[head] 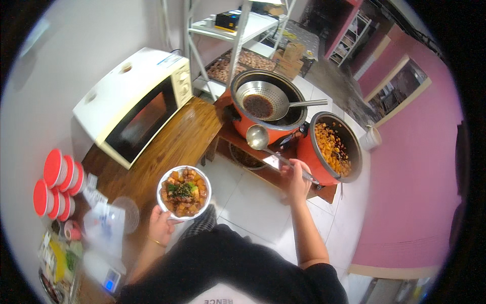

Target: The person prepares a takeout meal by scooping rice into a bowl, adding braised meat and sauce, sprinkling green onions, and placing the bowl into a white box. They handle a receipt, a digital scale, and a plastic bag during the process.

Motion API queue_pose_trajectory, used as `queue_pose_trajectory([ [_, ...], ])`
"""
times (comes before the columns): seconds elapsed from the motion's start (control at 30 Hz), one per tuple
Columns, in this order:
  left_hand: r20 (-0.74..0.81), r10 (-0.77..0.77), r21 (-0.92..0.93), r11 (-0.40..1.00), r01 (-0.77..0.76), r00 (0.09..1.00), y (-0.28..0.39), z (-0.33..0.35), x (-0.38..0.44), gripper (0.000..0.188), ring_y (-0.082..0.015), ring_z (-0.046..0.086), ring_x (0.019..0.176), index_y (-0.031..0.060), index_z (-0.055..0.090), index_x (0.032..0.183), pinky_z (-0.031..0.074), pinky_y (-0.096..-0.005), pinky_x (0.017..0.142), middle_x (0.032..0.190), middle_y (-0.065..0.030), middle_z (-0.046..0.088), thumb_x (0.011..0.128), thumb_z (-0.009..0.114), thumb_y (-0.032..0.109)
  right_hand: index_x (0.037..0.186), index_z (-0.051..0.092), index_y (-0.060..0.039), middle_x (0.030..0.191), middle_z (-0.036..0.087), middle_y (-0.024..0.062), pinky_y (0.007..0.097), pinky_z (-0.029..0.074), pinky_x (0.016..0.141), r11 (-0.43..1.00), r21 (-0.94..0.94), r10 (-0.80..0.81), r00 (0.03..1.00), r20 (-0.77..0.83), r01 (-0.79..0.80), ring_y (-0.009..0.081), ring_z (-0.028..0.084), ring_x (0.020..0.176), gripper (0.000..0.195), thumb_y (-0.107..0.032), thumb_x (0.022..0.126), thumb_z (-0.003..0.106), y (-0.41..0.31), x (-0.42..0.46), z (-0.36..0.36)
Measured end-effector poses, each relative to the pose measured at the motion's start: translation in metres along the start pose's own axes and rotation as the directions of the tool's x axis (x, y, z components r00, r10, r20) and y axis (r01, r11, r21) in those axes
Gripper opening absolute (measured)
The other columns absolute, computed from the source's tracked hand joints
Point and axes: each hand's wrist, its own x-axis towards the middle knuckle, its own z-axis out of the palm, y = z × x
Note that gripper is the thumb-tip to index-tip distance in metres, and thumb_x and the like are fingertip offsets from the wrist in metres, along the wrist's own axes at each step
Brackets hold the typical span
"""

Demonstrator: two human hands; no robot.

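My left hand (161,226) grips the rim of a round white bowl (208,203) filled with diced food in brown sauce and chopped greens. My right hand (297,182) is closed around the handle of a metal ladle (258,137), whose bowl is beside the large orange cooker pot (248,127). Over that pot's opening rests a perforated metal strainer (279,93) with dark bits in it. To its right, a second orange pot (309,154) holds orange-brown diced food (328,146), with a utensil handle at its rim.
A white microwave oven (125,91) stands on the wooden counter (178,133). Stacked containers with red lids (53,167), plastic bags (104,224) and a device with a lit blue display (110,283) are at left. Behind the pots are a white metal shelf (235,34), trays of food (254,60) and cardboard boxes (290,62).
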Motion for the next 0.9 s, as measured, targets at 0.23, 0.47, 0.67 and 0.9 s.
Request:
queue_pose_trajectory([
  [0.23, 0.164, -0.003, 0.126, 0.992, -0.018, 0.986, 0.007, 0.096, 0.168, 0.015, -0.0225, 0.066, 0.062, 0.0072, 0.04, 0.101, 0.033, -0.0174, 0.029, 0.091, -0.0136, 0.061, 0.086, 0.041, 0.005, 0.094, 0.058, 0.0011, 0.072, 0.061, 0.0089, 0.0245, 0.048, 0.057, 0.993, -0.12, -0.028, 0.998, -0.06, 0.021, 0.0133, 0.057, 0.062, 0.02, -0.016, 0.09, 0.049, 0.08, 0.19, -0.001],
  [0.47, 0.182, 0.014, 0.206, 0.977, -0.052, 0.983, 0.032, 0.188, 0.252, 0.02, -0.0209, 0.066, 0.064, 0.0042, 0.04, 0.106, 0.034, -0.018, 0.03, 0.093, -0.0139, 0.059, 0.086, 0.042, 0.004, 0.092, 0.059, -0.0011, 0.069, 0.059, 0.0048, 0.0236, 0.046, 0.055, 0.978, -0.193, 0.074, 0.996, -0.047, -0.082, 0.0109, 0.056, 0.061, 0.013, -0.012, 0.089, 0.052, 0.161, 0.297, 0.021],
  [0.67, 0.171, 0.02, 0.155, 0.987, -0.047, 0.985, 0.046, 0.22, 0.272, 0.018, -0.0207, 0.066, 0.064, 0.0025, 0.043, 0.103, 0.037, -0.0176, 0.032, 0.09, -0.0132, 0.058, 0.085, 0.045, 0.001, 0.093, 0.059, -0.0034, 0.077, 0.061, 0.0109, 0.0304, 0.047, 0.063, 0.761, -0.584, -0.175, 0.956, 0.234, 0.282, 0.0218, 0.059, 0.068, 0.011, -0.009, 0.087, 0.052, 0.188, 0.335, 0.022],
  [0.9, 0.07, 0.115, 0.127, 0.984, -0.123, 0.991, 0.032, 0.242, 0.272, 0.017, -0.0212, 0.065, 0.063, 0.0024, 0.042, 0.102, 0.035, -0.0181, 0.03, 0.087, -0.0137, 0.058, 0.085, 0.044, 0.001, 0.093, 0.06, -0.0055, 0.081, 0.06, 0.0159, 0.039, 0.048, 0.069, 0.419, -0.649, -0.324, 0.772, 0.547, 0.636, 0.0338, 0.057, 0.076, 0.014, -0.006, 0.079, 0.058, 0.208, 0.365, -0.001],
])
